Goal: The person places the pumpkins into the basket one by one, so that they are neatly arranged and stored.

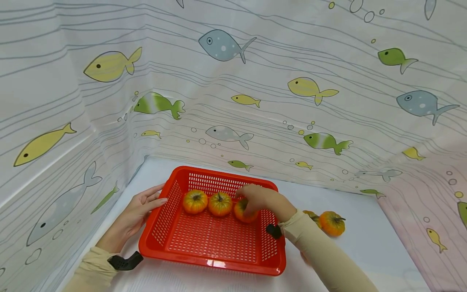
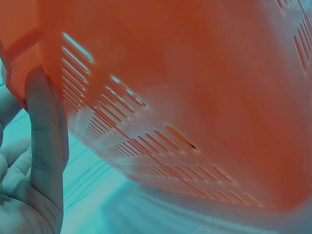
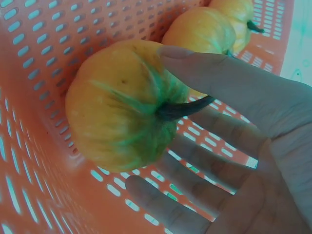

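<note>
At two o'clock inside the red perforated plastic basket, the right hand, fingers apart, touches a round orange pumpkin, best settled gently while the left hand grips the basket at ten o'clock

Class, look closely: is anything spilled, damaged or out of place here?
Nothing clearly stands out. The red basket shows no visible damage; three small pumpkins sit in a row inside, and more pumpkins lie outside, to its right.

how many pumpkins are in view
5 visible: left pumpkin, middle pumpkin and right pumpkin in the red basket; a partly hidden pumpkin and outer pumpkin beyond the right sleeve. An orange sliver by that sleeve may be a sixth.
</note>
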`<state>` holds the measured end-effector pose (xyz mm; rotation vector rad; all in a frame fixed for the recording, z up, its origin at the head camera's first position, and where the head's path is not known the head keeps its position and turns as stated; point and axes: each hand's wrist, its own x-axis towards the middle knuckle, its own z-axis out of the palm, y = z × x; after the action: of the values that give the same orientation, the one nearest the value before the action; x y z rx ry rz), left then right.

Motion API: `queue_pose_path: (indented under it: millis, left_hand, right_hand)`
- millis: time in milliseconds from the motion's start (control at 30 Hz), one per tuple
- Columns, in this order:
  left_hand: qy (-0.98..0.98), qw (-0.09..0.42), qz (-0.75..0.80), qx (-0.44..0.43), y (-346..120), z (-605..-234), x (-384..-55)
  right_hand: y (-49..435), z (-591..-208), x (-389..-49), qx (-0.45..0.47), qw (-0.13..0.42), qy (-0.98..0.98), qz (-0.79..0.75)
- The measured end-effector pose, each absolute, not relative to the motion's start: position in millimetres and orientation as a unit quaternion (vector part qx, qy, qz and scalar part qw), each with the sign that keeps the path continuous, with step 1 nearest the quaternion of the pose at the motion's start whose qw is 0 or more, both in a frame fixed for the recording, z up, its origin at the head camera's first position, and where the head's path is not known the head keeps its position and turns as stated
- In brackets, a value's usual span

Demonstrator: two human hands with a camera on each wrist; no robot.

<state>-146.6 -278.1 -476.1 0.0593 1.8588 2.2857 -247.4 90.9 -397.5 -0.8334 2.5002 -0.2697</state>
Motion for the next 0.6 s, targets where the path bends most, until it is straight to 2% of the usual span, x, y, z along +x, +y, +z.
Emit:
queue_pose_path:
  millis: [600]
  left_hand:
    - [0.628,0.097,0.772,0.022,-278.9,-477.8,-145.9]
  right_hand:
    - [103.6,-389.4,-246.1,-0.314,0.235,0.909,-0.138]
